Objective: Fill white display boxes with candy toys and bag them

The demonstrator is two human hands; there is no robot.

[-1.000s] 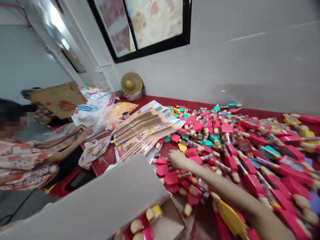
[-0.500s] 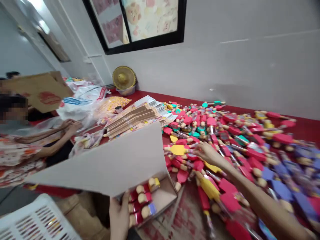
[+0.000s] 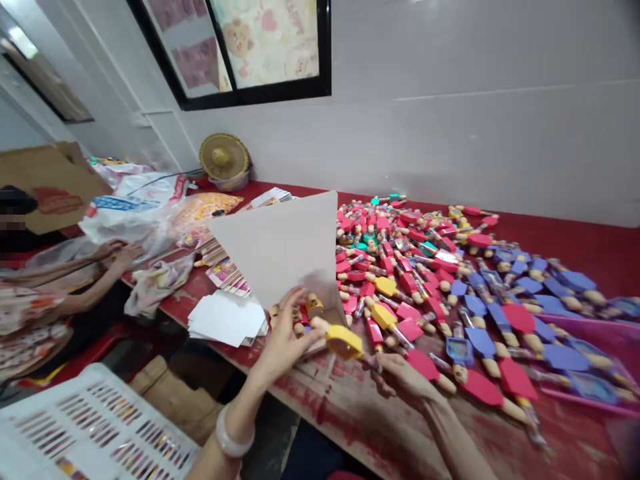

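Note:
My right hand [image 3: 403, 381] is closed round the clear tube end of a yellow paddle-shaped toy [image 3: 345, 342]. The toy's round beige head points left, towards my other hand. At the near side of an open white-lined carton [image 3: 285, 240], my left hand [image 3: 286, 337] has its fingers stretched out and apart, its thumb close to that head; whether they touch I cannot tell. Inside the carton lie several similar toys [image 3: 314, 307], partly hidden by my fingers. To the right, a big heap of red toys [image 3: 415, 273] spreads over the table, with yellow and green ones among them.
Purple toys [image 3: 480, 337] lie at the right, some in a pink tray [image 3: 615, 340]. White cards [image 3: 227, 317] and a cloth [image 3: 159, 283] are left of the carton. A white slotted crate [image 3: 95, 427] stands lower left. Another person's hands [image 3: 120, 253] work beyond.
My right hand has drawn back from the heap with the yellow toy, towards the carton. My left hand has let go of the carton's near edge and opened. The view has swung right.

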